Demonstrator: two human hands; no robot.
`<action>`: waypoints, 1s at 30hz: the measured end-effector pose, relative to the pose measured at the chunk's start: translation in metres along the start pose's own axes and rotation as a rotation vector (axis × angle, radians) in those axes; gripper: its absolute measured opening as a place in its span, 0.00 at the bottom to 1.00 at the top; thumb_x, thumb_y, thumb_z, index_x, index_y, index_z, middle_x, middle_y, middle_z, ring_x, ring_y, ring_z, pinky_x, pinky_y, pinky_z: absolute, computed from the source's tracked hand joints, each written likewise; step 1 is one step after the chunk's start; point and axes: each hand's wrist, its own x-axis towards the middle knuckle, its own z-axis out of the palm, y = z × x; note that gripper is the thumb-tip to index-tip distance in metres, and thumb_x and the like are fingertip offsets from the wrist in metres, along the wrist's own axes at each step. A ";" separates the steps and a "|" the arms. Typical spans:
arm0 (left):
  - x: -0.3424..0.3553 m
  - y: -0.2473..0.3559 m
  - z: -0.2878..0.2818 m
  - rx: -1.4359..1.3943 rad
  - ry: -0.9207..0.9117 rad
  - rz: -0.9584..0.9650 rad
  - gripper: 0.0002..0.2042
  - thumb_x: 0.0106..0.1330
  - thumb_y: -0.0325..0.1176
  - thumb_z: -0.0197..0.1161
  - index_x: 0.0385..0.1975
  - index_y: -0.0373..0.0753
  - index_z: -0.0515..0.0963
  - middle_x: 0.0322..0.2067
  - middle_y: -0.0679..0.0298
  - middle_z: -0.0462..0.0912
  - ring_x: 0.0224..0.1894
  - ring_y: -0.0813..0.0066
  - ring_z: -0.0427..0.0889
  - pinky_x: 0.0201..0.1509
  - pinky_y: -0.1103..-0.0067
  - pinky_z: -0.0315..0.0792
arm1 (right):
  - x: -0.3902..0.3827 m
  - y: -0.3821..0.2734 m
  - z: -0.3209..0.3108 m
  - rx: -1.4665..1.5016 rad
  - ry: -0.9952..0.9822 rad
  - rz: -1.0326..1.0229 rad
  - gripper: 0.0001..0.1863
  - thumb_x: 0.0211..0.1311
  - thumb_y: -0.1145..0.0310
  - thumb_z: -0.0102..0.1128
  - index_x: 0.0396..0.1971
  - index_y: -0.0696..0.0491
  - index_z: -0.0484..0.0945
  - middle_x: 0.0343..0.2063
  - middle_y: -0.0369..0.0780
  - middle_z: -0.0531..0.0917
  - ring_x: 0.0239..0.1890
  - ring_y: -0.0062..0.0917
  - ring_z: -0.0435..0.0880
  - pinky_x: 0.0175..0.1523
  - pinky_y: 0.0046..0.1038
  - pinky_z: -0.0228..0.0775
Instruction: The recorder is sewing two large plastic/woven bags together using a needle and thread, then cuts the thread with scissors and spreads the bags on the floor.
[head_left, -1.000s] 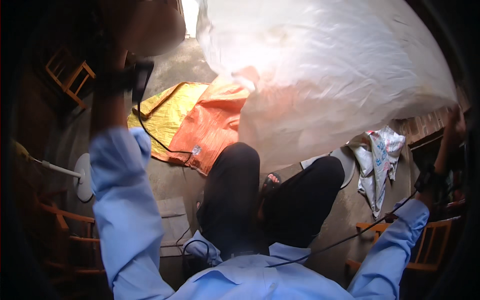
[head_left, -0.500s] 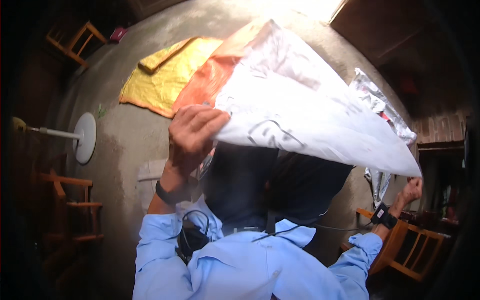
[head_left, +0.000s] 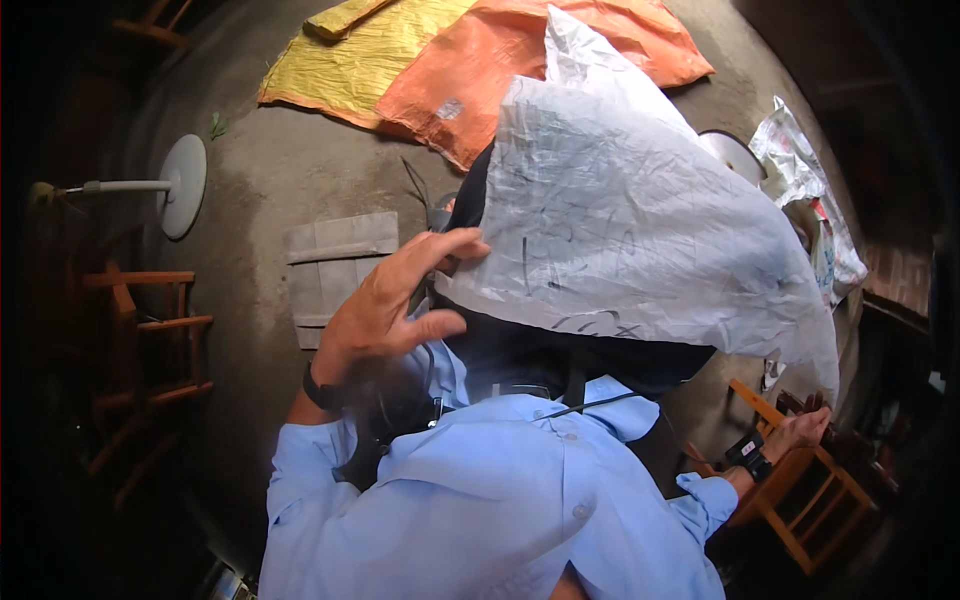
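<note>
A white woven sack, with dark handwritten marks, hangs spread in front of my body and covers much of my dark trousers. My left hand is at its left edge, thumb and fingers apart, fingertips touching or very near the material. At the far right my right hand has its fingers closed at the sack's lower right corner. Beyond, an orange sack lies on the floor beside a yellow sack, and the white one's far end overlaps the orange.
A silvery-white crumpled sack lies at the right, near a round pale object. Wooden chairs stand at left and lower right. A white round-based stand and a grey flat folded piece are at the left.
The white sack has come down and nearer, uncovering more of the orange sack. My left fingers have loosened and spread; my right hand has moved lower with its corner.
</note>
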 end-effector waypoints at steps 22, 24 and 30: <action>-0.010 -0.047 -0.037 -0.616 0.489 0.304 0.17 0.69 0.44 0.64 0.39 0.34 0.72 0.48 0.58 0.80 0.49 0.64 0.81 0.58 0.65 0.72 | 0.017 0.005 0.025 -0.499 -0.254 -0.516 0.16 0.74 0.64 0.48 0.35 0.58 0.81 0.27 0.39 0.87 0.28 0.22 0.83 0.32 0.24 0.73; 0.015 -0.058 -0.035 -0.681 0.543 0.167 0.16 0.72 0.42 0.61 0.42 0.34 0.72 0.47 0.60 0.81 0.46 0.71 0.81 0.54 0.72 0.74 | 0.010 -0.006 0.037 -0.315 -0.357 -0.658 0.10 0.73 0.73 0.50 0.42 0.60 0.81 0.30 0.37 0.84 0.28 0.18 0.81 0.34 0.21 0.73; 0.067 -0.046 -0.020 -0.605 0.514 0.016 0.11 0.74 0.37 0.58 0.43 0.34 0.73 0.42 0.62 0.82 0.43 0.79 0.80 0.50 0.82 0.73 | 0.000 -0.010 0.012 -0.524 -0.403 -0.770 0.07 0.65 0.83 0.52 0.38 0.63 0.80 0.39 0.41 0.84 0.34 0.25 0.84 0.38 0.26 0.77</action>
